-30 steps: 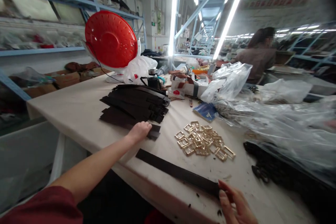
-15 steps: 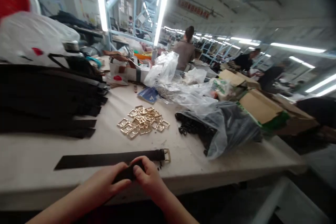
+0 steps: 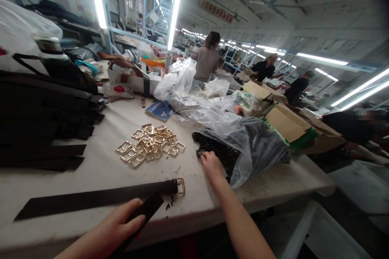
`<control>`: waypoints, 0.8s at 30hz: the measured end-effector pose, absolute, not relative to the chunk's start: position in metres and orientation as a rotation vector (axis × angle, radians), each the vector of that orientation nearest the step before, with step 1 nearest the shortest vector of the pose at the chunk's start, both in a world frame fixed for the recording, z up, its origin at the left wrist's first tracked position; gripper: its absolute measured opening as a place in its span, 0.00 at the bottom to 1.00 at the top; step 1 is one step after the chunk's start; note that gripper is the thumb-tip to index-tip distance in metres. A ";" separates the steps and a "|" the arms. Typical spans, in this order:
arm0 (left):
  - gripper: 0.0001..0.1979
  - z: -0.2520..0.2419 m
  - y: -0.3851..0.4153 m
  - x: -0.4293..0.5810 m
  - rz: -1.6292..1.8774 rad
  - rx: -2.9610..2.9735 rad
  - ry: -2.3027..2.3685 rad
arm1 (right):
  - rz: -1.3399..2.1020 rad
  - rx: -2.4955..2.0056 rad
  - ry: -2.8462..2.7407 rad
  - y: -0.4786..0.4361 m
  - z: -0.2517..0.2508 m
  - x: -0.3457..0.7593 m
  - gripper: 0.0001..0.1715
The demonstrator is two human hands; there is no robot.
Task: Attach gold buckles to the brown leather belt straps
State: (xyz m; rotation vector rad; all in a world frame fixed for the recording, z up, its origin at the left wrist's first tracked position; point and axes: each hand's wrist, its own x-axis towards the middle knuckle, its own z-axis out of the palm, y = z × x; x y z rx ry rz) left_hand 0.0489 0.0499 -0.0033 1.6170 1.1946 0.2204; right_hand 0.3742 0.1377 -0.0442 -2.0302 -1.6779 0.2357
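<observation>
My left hand grips the end of a loose dark strap at the table's near edge. Just beyond it lies a long dark belt strap with a gold buckle at its right end. My right hand reaches out to a heap of small dark parts spilling from a clear plastic bag; its fingers are curled onto the heap, and what they hold cannot be made out. A pile of gold buckles sits mid-table.
A stack of dark straps fills the left of the table. Behind are a white box, a blue booklet, plastic bags and cardboard boxes. Other people work at tables further back.
The view swung right. My left hand left the strap stack, joined the right on a loose strap, and now holds it alone. My right hand has reached out to the dark parts.
</observation>
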 end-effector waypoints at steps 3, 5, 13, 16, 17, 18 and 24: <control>0.11 -0.001 0.048 0.049 0.214 1.570 1.195 | 0.292 -1.977 -1.769 0.123 -0.047 0.365 0.06; 0.11 0.001 0.047 0.050 0.200 1.543 1.175 | 0.336 -1.939 -1.798 0.113 -0.048 0.359 0.04; 0.11 0.010 0.042 0.063 0.259 1.539 1.156 | 0.415 -1.930 -1.594 0.093 -0.043 0.348 0.06; 0.11 0.015 0.040 0.068 0.314 1.554 1.144 | 0.616 -1.809 -1.579 0.077 -0.033 0.315 0.15; 0.11 0.016 0.040 0.070 0.355 1.572 1.156 | 0.775 -1.718 -1.539 0.070 -0.029 0.300 0.17; 0.11 0.016 0.040 0.071 0.400 1.587 1.174 | 0.950 -1.609 -1.467 0.064 -0.027 0.285 0.19; 0.12 0.017 0.036 0.067 0.561 1.568 1.273 | 1.328 -1.278 -1.030 0.048 -0.027 0.219 0.26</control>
